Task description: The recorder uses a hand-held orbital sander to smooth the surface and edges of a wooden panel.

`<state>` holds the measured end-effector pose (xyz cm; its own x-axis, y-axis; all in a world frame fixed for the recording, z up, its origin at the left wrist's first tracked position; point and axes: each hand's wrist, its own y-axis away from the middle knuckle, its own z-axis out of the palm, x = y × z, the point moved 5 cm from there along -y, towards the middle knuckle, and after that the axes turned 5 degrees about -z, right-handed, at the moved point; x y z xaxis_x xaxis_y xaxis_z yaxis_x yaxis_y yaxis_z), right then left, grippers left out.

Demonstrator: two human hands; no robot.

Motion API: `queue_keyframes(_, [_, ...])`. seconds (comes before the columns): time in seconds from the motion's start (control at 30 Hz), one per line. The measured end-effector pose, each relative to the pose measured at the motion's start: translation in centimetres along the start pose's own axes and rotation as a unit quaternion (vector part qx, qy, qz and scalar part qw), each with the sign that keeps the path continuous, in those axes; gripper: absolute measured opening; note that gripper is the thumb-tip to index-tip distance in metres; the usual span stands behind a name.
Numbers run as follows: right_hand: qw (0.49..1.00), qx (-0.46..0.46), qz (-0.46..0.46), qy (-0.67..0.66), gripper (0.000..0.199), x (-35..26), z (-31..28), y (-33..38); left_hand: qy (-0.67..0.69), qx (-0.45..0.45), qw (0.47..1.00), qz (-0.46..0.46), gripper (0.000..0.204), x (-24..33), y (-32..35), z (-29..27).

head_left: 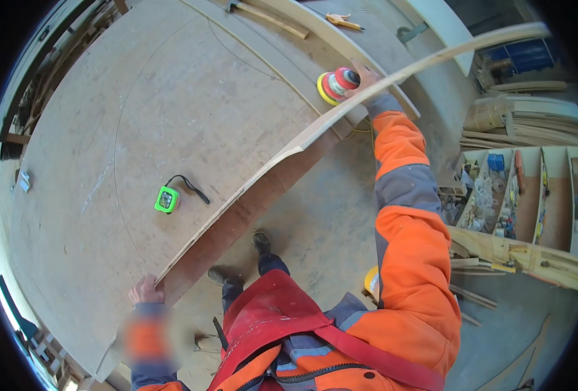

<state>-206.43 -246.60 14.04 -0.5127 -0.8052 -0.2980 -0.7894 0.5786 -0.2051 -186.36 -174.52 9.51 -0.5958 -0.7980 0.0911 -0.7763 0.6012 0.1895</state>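
A long curved wooden strip (pixel 261 171) stands along the near edge of the large table (pixel 171 117), its far end rising to the upper right. My left hand (pixel 147 290) is closed on the strip's lower left end, fingers bent over the table side. At the upper right, my right hand (pixel 368 79) holds a red round sander (pixel 335 85) with a black top and a yellow pad, tilted beside the strip. The strip crosses in front of that wrist and hides part of the grip. A bright green tape measure (pixel 166 199) with a black strap lies on the table.
A hammer (pixel 269 19) and an orange-handled tool (pixel 345 21) lie at the far side. Right of me stands a partitioned wooden box (pixel 527 238) of tools and bottles, with wood strips (pixel 530 124) stacked behind. A yellow roll (pixel 371 281) is near my right elbow.
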Motion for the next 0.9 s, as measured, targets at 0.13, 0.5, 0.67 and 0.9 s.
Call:
queue_keyframes(0.13, [0.987,-0.14,-0.022,0.073,0.086,-0.2,2.9,-2.2,-0.023,-0.003,1.0,0.018,0.019,-0.5,0.2,0.5])
queue_keyframes(0.5, [0.993,-0.009,0.061,0.098,0.069,-0.3,0.1,1.4,0.02,0.025,0.999,0.024,0.025,0.2,-0.6,0.2])
queue_keyframes(0.67, [0.966,0.121,0.212,-0.09,0.059,2.1,-5.7,10.7,0.007,0.021,0.999,0.03,0.025,0.1,-0.4,0.0])
queue_keyframes(0.9, [0.827,0.132,0.345,-0.425,0.045,-5.8,-5.1,26.7,-0.025,-0.048,0.998,-0.022,0.023,-0.9,-0.4,-0.1])
